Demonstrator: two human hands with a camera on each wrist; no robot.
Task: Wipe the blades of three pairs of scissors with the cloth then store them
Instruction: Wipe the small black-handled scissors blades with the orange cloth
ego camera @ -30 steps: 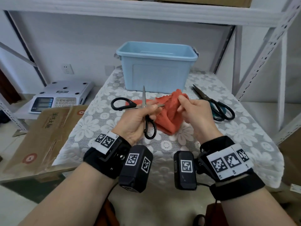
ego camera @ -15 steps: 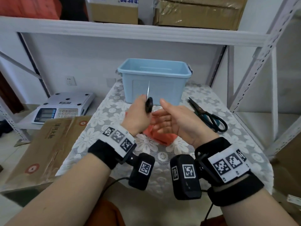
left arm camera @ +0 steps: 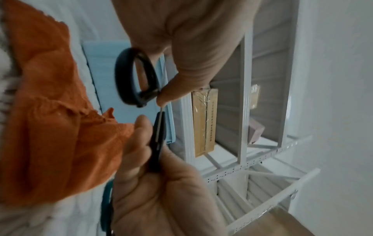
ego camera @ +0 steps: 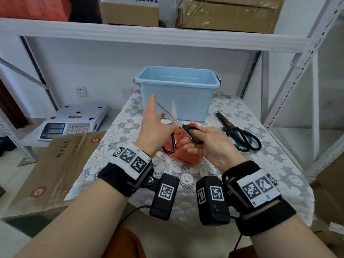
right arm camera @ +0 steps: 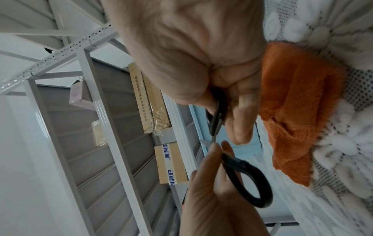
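Both hands are seen from the head: one black handle of the open scissors (ego camera: pixel 175 121) is gripped by the right hand (ego camera: pixel 214 146), the blades pinched by the left hand (ego camera: pixel 154 127), above the orange cloth (ego camera: pixel 186 157) on the bench (ego camera: pixel 279 164). From the left wrist, the pinch near the free handle loop (left arm camera: pixel 137 79) is confirmed. From the right wrist, curled fingers (right arm camera: pixel 242 121) are shown around the handle.

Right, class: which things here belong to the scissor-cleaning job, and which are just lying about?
Job: black scissors in both hands, green scissors, orange cloth, blue bin.
Lying about: scale, cardboard sheet, shelf boxes.

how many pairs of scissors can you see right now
2. Black-handled scissors held open between left hand and right hand; green-handled scissors lie on the table. A third may be hidden inside the blue bin.
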